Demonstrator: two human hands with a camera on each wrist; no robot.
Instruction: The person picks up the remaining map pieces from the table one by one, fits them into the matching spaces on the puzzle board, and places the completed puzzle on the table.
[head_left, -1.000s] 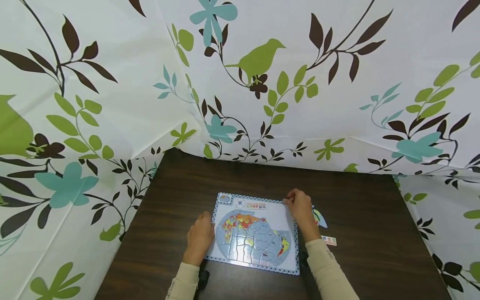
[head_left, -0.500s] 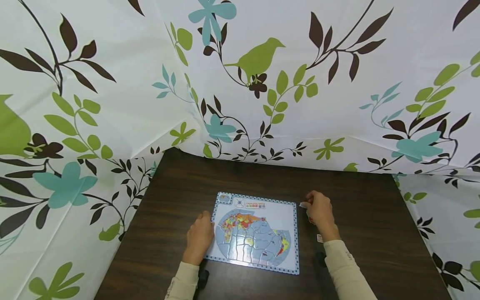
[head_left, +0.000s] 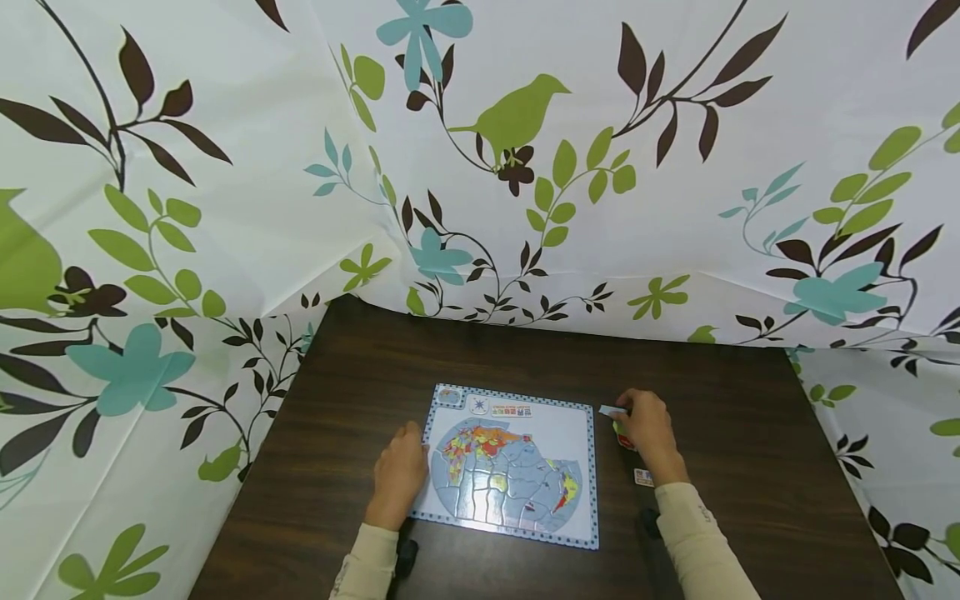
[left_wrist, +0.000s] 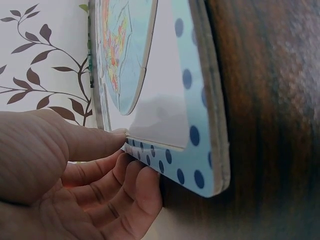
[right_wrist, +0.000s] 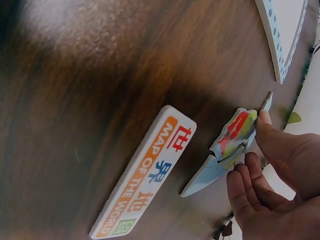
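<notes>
A world map jigsaw puzzle board (head_left: 510,475) with a dotted blue border lies on the dark table, many of its pieces fitted. My left hand (head_left: 401,475) holds the board's left edge; in the left wrist view the thumb rests on the dotted border (left_wrist: 165,157) and the fingers curl against its side. To the right of the board, my right hand (head_left: 648,429) pinches at several loose map puzzle pieces (right_wrist: 235,132), coloured red, green and blue. The thumb lies on their far edge, the fingertips on the near side; partly hidden, how many are held is unclear.
A flat strip lettered MAP OF THE WORLD (right_wrist: 145,172) lies on the table (head_left: 750,467) near my right wrist. White cloth with leaves and birds (head_left: 570,208) surrounds the table at the back and sides.
My right hand has moved from the board's upper right corner rightward to the loose pieces, where a light blue piece now shows at its fingertips. The left hand and board stay put.
</notes>
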